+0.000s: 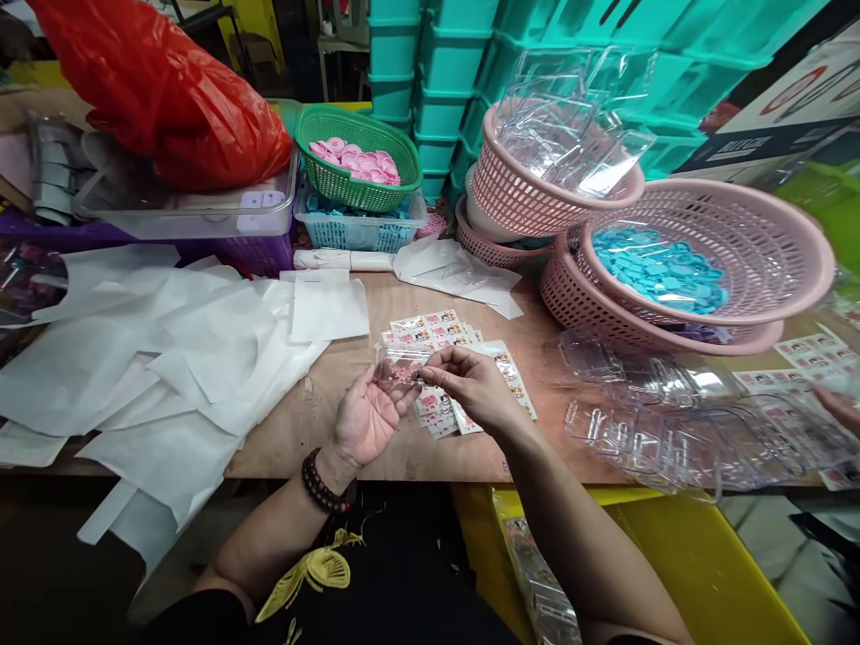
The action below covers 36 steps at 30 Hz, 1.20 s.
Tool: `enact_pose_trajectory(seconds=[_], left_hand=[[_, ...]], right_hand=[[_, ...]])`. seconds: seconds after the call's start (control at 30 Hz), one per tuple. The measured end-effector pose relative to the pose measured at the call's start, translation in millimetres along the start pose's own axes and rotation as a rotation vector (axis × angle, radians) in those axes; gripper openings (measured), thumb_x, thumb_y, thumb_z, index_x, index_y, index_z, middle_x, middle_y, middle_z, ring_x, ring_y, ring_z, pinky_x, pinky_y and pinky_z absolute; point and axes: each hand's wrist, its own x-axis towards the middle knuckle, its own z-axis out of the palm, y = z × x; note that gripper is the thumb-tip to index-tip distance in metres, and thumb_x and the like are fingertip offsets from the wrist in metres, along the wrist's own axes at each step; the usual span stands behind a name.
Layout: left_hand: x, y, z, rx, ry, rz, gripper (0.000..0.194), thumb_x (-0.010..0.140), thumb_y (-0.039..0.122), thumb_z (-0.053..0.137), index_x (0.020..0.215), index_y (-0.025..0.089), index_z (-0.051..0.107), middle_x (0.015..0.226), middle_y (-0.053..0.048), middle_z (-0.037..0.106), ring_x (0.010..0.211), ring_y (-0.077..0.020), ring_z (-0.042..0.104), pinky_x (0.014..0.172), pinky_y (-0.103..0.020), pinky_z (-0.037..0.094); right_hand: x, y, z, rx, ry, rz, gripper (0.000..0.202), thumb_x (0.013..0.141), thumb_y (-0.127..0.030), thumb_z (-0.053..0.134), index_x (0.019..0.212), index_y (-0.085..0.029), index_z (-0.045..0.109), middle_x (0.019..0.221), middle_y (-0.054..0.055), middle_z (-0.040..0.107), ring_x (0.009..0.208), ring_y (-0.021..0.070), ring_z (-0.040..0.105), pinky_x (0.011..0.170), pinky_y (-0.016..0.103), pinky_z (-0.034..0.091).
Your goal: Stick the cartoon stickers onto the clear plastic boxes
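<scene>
A small clear plastic case [398, 363] with pink lettering on it rests across the fingers of my left hand [369, 417], which is palm up with the thumb at the case's left end. My right hand [463, 381] is closed in a pinch at the case's right end. A small dark spot shows at those fingertips, too small to name. Under and behind both hands lie overlapping sticker sheets [507, 367] printed with pink lettering and little cartoon figures.
White backing papers [167, 385] are heaped at left. Clear plastic cases [645, 439] lie at right, near another person's hand [837, 408]. Behind stand a pink basket [772, 224] with blue pieces, a pink basket [517, 184] of clear plastic parts, and a green basket [356, 193] of pink pieces.
</scene>
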Motion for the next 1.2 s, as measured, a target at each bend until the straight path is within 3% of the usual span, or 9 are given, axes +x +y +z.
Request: enact_pose_trajectory(seconds=[0.63, 0.77, 0.83, 0.93, 1.0, 1.07, 1.13, 1.2], left_hand=[[0, 0, -1.4, 0.006, 0.002, 0.028, 0.037, 0.104, 0.027, 0.034, 0.101, 0.014, 0.068, 0.108, -0.011, 0.077, 0.111, -0.0209, 0.071, 0.112, -0.044, 0.046], [0, -2, -2.2, 0.031, -0.032, 0.059, 0.036, 0.103, 0.035, 0.040, 0.107, 0.014, 0.069, 0.113, -0.012, 0.076, 0.116, -0.0225, 0.069, 0.111, -0.042, 0.047], [1, -5, -2.7, 0.066, -0.063, 0.094, 0.025, 0.100, 0.029, 0.051, 0.110, 0.014, 0.068, 0.116, -0.011, 0.075, 0.117, -0.0216, 0.068, 0.111, -0.039, 0.047], [5, -11, -4.7, 0.107, -0.039, 0.152, 0.016, 0.091, 0.010, 0.061, 0.105, 0.015, 0.069, 0.111, -0.007, 0.077, 0.108, -0.0178, 0.072, 0.109, -0.034, 0.047], [7, -13, -7.3, 0.113, 0.014, 0.177, 0.014, 0.089, 0.007, 0.064, 0.099, 0.015, 0.069, 0.103, -0.005, 0.078, 0.098, -0.0160, 0.074, 0.105, -0.033, 0.050], [7, -12, -11.1, 0.138, 0.011, 0.181, 0.010, 0.087, 0.011, 0.068, 0.095, 0.016, 0.069, 0.096, -0.003, 0.078, 0.089, -0.0146, 0.074, 0.098, -0.031, 0.053], [4, -11, -15.4, 0.220, -0.097, 0.110, 0.012, 0.083, 0.016, 0.075, 0.095, 0.017, 0.070, 0.093, -0.003, 0.078, 0.083, -0.0150, 0.074, 0.090, -0.029, 0.056], [1, -10, -19.5, 0.359, -0.267, -0.062, 0.025, 0.079, 0.021, 0.080, 0.100, 0.015, 0.070, 0.095, -0.007, 0.077, 0.083, -0.0181, 0.073, 0.086, -0.031, 0.056]], right_hand=[[3, 1, 5, -0.097, 0.057, -0.022, 0.046, 0.057, -0.054, 0.089, 0.070, -0.018, 0.063, 0.066, -0.003, 0.062, 0.063, 0.0110, 0.055, 0.062, 0.027, 0.044], [3, 3, 8, -0.155, 0.070, -0.054, 0.047, 0.061, -0.059, 0.085, 0.072, -0.019, 0.062, 0.067, -0.002, 0.061, 0.063, 0.0125, 0.055, 0.060, 0.028, 0.043], [1, 5, 11, -0.247, 0.083, -0.077, 0.046, 0.068, -0.063, 0.079, 0.073, -0.020, 0.062, 0.069, 0.000, 0.063, 0.065, 0.0147, 0.056, 0.061, 0.029, 0.044], [-7, 7, 17, -0.566, 0.180, -0.117, 0.042, 0.080, -0.064, 0.067, 0.080, -0.022, 0.064, 0.075, 0.004, 0.067, 0.069, 0.0198, 0.061, 0.066, 0.034, 0.046], [-13, 7, 20, -0.808, 0.329, -0.145, 0.043, 0.082, -0.062, 0.067, 0.098, -0.022, 0.067, 0.086, 0.009, 0.070, 0.080, 0.0261, 0.065, 0.072, 0.038, 0.048], [-17, 7, 19, -0.929, 0.446, -0.193, 0.061, 0.076, -0.063, 0.073, 0.119, -0.021, 0.062, 0.105, 0.016, 0.069, 0.097, 0.0337, 0.065, 0.079, 0.043, 0.050], [-23, 8, 11, -0.873, 0.359, -0.233, 0.078, 0.069, -0.064, 0.078, 0.129, -0.020, 0.057, 0.119, 0.018, 0.065, 0.109, 0.0358, 0.062, 0.086, 0.047, 0.052], [-37, 8, -7, -0.710, 0.126, -0.187, 0.080, 0.068, -0.064, 0.078, 0.131, -0.020, 0.057, 0.120, 0.015, 0.066, 0.108, 0.0313, 0.063, 0.090, 0.046, 0.054]])
